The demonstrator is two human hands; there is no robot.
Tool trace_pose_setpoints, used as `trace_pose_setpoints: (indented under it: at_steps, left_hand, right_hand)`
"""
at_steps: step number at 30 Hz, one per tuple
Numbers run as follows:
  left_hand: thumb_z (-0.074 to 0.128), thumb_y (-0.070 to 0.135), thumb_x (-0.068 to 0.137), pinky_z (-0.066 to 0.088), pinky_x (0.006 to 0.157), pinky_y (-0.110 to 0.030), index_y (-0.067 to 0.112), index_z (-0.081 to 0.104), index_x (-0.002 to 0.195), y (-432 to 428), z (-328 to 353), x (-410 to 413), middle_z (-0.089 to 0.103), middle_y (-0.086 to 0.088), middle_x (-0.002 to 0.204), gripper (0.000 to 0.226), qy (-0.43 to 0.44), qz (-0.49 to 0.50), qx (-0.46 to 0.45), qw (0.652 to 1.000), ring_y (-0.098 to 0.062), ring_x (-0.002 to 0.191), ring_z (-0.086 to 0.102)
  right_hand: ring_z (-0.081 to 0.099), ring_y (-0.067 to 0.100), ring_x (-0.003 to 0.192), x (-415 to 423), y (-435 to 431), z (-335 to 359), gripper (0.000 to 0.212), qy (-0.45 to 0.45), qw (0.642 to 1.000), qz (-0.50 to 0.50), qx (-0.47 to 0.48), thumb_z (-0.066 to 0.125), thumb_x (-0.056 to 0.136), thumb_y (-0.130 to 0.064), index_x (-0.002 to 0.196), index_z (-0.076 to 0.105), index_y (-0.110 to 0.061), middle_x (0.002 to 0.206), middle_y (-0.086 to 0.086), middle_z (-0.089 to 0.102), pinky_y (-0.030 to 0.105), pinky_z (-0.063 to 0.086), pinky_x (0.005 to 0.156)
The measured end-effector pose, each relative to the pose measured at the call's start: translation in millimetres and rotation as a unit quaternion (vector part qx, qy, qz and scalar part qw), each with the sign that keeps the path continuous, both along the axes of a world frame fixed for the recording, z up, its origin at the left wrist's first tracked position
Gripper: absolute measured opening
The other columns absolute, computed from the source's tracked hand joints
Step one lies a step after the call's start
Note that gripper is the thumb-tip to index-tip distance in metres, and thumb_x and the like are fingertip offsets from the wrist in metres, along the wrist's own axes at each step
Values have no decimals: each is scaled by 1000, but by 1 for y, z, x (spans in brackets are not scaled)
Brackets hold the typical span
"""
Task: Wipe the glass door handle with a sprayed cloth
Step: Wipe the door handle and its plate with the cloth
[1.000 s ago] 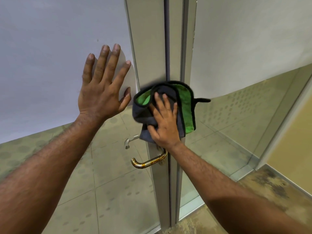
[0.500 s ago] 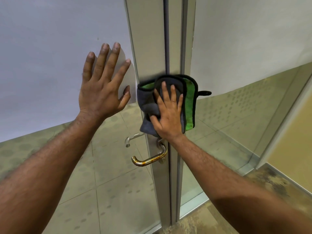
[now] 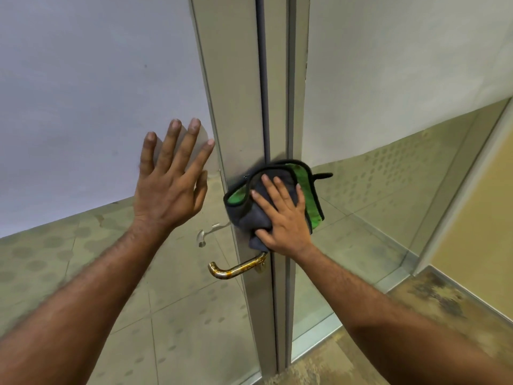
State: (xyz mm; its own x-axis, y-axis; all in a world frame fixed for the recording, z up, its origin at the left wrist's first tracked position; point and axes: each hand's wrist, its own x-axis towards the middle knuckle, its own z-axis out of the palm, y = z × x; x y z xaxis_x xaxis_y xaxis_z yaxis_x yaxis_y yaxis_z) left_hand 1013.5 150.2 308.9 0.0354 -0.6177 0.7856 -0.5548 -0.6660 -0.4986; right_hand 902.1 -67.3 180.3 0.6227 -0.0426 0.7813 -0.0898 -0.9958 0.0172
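A grey and green cloth [image 3: 241, 198] is pressed flat against the metal door frame [image 3: 236, 107] by my right hand [image 3: 283, 215], just above the brass lever handle [image 3: 236, 269]. The handle points left and looks tarnished; its base is partly hidden by the cloth and my wrist. My left hand [image 3: 169, 184] rests flat on the glass pane [image 3: 83, 107] left of the frame, fingers spread, holding nothing.
A second, silver lever [image 3: 204, 236] shows through the glass on the far side. A fixed glass panel [image 3: 388, 134] stands to the right of the frame. Tiled floor lies beyond the glass, and a stained floor [image 3: 416, 301] is at the lower right.
My right hand with the cloth slid up the frame, then back down toward the handle. My left hand has stayed flat on the glass.
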Motion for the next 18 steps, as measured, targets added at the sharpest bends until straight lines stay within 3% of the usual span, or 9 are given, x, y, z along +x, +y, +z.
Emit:
trace_pose_setpoints:
  at_steps: [7,14,18]
  left_hand:
    - [38,38,103,-6,122,-51,16,25,161,1,-3,2,14,-16,167,63,-14,3,12,1000,-38,153,11]
    - [40,33,104,-1,123,-54,16,25,161,0,-6,3,16,-16,167,61,-27,4,4,1000,-38,153,13]
    - [39,32,104,-1,123,-53,17,24,161,0,-6,4,14,-15,167,61,-23,11,4,1000,-37,153,11]
  right_hand:
    - [10,35,152,23,19,56,87,-75,996,20,46,62,73,-50,151,38,-19,163,16,20,67,0,118]
    - [17,28,152,2,1,28,79,32,987,87,-134,67,76,-40,149,41,-29,162,7,26,63,7,119]
    - [20,23,152,-13,-18,22,75,44,988,63,-135,68,76,-34,147,45,-29,162,2,28,59,15,119]
